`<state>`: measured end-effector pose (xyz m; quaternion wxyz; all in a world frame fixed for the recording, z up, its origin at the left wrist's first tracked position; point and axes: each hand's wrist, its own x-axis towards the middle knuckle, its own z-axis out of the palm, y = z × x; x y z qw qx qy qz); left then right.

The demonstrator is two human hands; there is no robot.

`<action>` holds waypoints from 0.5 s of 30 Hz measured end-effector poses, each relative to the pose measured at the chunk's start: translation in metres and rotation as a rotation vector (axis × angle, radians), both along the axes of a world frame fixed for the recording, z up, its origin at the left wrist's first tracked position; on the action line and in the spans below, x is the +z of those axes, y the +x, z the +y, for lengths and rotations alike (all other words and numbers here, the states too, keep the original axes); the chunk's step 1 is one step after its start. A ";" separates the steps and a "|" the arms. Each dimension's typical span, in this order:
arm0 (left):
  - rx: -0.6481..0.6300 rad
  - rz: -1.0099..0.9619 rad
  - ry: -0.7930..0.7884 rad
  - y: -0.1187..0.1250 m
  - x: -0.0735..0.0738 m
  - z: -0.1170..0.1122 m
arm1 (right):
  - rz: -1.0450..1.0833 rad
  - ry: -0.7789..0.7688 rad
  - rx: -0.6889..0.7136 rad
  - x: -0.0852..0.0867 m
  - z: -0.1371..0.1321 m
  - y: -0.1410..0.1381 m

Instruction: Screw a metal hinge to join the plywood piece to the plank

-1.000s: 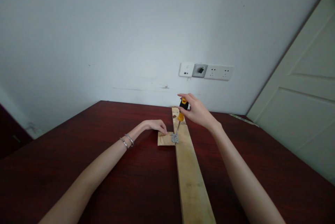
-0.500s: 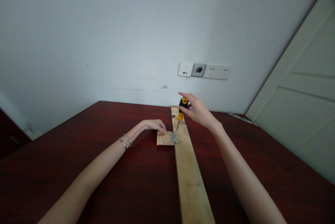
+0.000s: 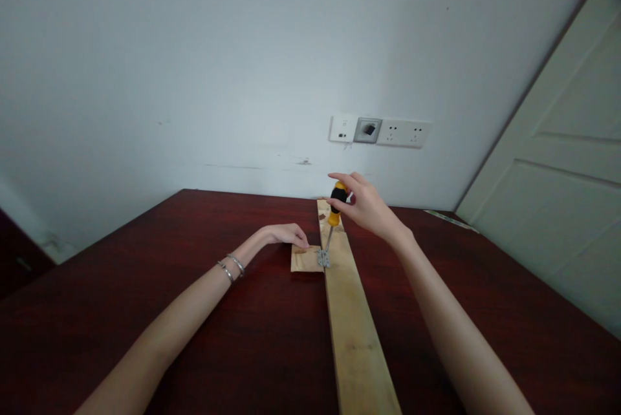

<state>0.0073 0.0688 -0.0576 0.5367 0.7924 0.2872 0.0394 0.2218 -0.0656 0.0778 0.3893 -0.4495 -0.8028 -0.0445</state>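
Observation:
A yellow-and-black screwdriver [image 3: 338, 193] leans slightly, held by its handle between the thumb and fingers of my right hand [image 3: 361, 203]. Its metal shaft reaches down to a small silver hinge [image 3: 323, 258]; the exact contact at the tip is too small to make out. The hinge spans the joint between a long wooden plank [image 3: 356, 318] and a short wooden block [image 3: 305, 262] at the plank's left side. At the block's far edge, my left hand [image 3: 290, 234] has its fingers curled and pressed together, gripping the block.
Beneath everything is a dark red wooden table [image 3: 233, 350], its far edge near the pale wall [image 3: 194, 66]. Socket and switch plates [image 3: 403, 133] are on that wall. To the right stands a white panelled door [image 3: 567, 189]. A thin strip [image 3: 451, 220] lies at the table's far right edge.
The screwdriver handle has turned a little in my right hand, now showing more of its black grip. My left hand stays at the block, and the plank keeps its place.

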 end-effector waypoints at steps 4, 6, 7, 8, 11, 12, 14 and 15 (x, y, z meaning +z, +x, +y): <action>-0.009 -0.007 -0.017 -0.001 0.002 -0.002 | 0.036 -0.027 0.040 0.001 -0.001 -0.001; -0.014 -0.008 -0.027 -0.001 0.003 -0.004 | 0.040 -0.017 0.054 0.002 -0.002 -0.002; -0.015 -0.007 -0.029 -0.001 0.004 -0.005 | 0.046 -0.010 0.065 0.002 -0.002 -0.002; -0.016 -0.005 -0.028 -0.001 0.005 -0.005 | 0.053 -0.005 0.077 0.002 -0.002 -0.002; -0.019 -0.001 -0.023 -0.001 0.005 -0.006 | 0.067 0.019 0.088 0.002 -0.002 -0.002; -0.019 -0.003 -0.022 -0.001 0.005 -0.006 | 0.064 0.027 0.085 0.002 -0.002 -0.001; -0.018 -0.011 -0.024 -0.001 0.004 -0.005 | 0.056 0.032 0.092 0.002 -0.001 -0.001; -0.017 -0.016 -0.024 -0.001 0.004 -0.005 | 0.057 0.025 0.103 0.002 -0.001 -0.001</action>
